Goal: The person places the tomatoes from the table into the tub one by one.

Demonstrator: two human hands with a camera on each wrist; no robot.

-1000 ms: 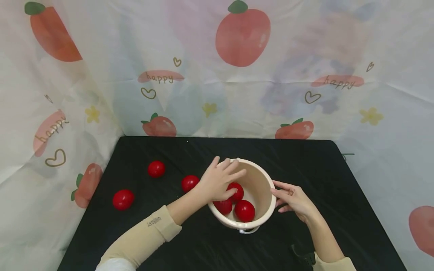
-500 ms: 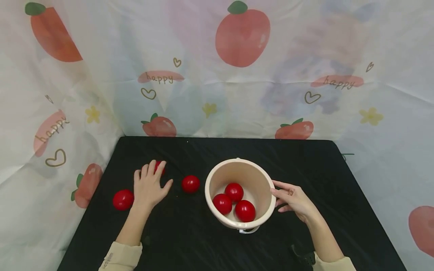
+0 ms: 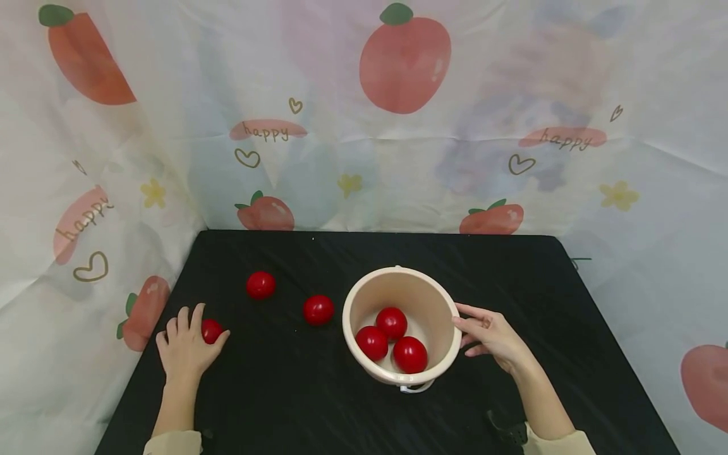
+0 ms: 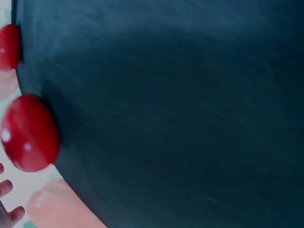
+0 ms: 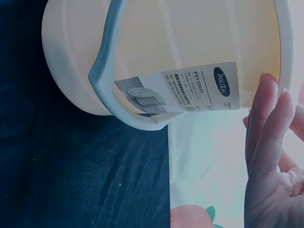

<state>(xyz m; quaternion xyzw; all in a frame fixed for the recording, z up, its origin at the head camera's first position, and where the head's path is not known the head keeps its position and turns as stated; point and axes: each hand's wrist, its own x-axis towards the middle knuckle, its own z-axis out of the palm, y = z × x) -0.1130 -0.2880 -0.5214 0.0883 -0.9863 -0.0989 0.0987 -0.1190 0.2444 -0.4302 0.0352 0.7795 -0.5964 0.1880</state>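
Observation:
My left hand (image 3: 188,347) is at the table's left side, fingers spread around a red ball (image 3: 212,330) that shows between index finger and thumb. In the left wrist view the ball (image 4: 31,134) stands slightly apart from the fingertips (image 4: 5,188). A cream bucket (image 3: 355,287) holds three red balls (image 3: 391,323) at its bottom. Against the bucket's right outer side, just below the rim, rest the fingers of my right hand (image 3: 493,338). The right wrist view shows those fingertips (image 5: 284,102) touching the bucket wall, beside its printed label (image 5: 204,88).
Two more red balls, one farther back (image 3: 260,285) and one nearer the bucket (image 3: 318,310), lie on the black table (image 3: 296,404). A fruit-patterned cloth (image 3: 330,82) hangs behind and left of the table. The bucket's handle (image 3: 417,387) hangs down in front.
My left hand has left the bucket, passed over the far ball, and come down at the leftmost ball. My right hand and the bucket have stayed in place.

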